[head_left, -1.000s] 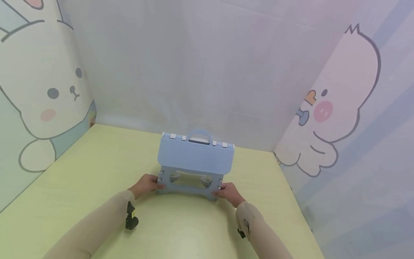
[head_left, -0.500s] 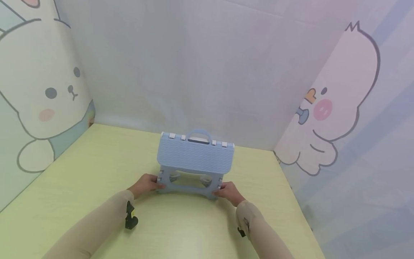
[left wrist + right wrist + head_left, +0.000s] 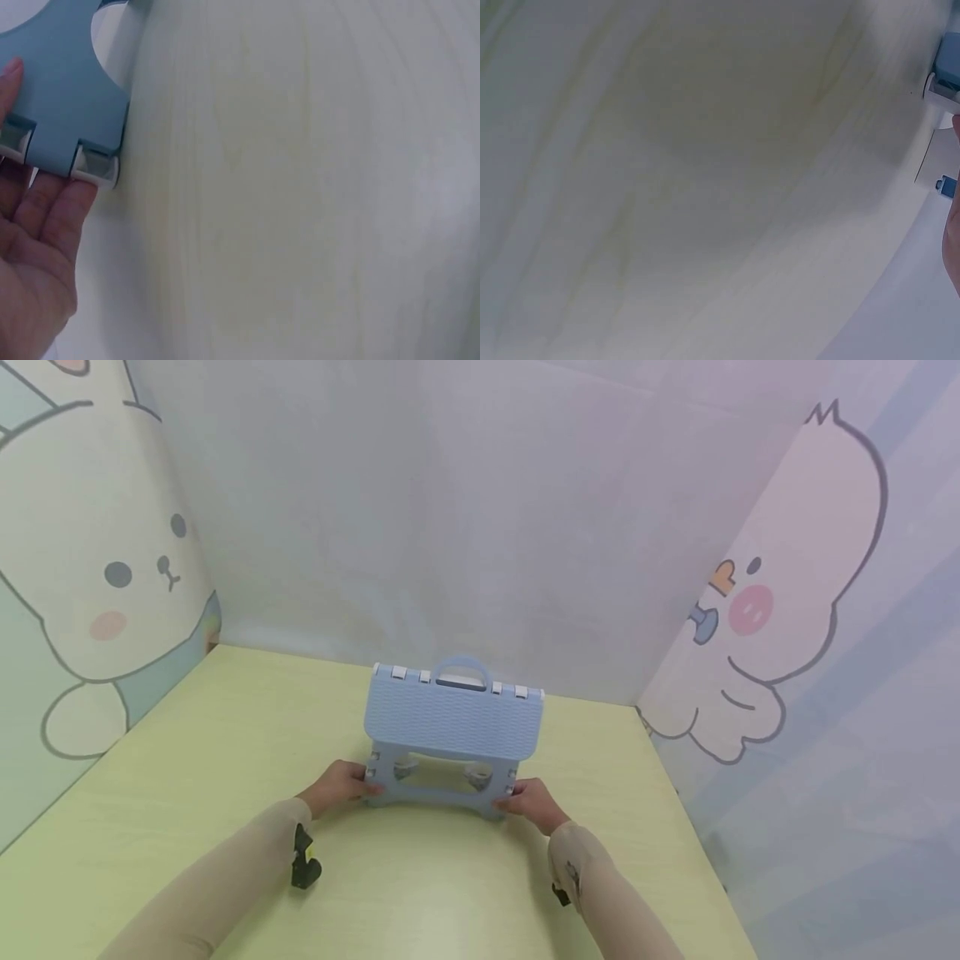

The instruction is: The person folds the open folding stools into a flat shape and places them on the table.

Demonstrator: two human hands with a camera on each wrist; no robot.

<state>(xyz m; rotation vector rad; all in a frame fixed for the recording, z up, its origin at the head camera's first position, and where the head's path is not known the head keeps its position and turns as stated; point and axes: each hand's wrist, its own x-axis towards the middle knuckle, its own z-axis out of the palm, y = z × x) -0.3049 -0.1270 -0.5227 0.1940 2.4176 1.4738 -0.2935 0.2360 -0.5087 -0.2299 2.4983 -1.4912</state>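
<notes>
A light blue folding step stool (image 3: 453, 718) stands in the middle of the table, its woven-textured top panel slanting down towards me. An arched handle (image 3: 462, 661) rises from its upper edge, between white hinge pieces. Below the panel shows the front leg (image 3: 431, 795), with cut-out openings. My left hand (image 3: 337, 787) grips the leg's left edge near the foot; in the left wrist view the thumb lies on the leg's face (image 3: 67, 90) and the fingers reach behind it. Opposite, my right hand (image 3: 536, 806) pinches the right edge, barely entering the right wrist view at its side.
The pale yellow table (image 3: 247, 727) extends around the stool on all sides. A grey-white curtain (image 3: 420, 527) hangs behind it. Side panels carry a printed rabbit (image 3: 97, 527) on the left and a white cartoon figure (image 3: 817, 552) on the right.
</notes>
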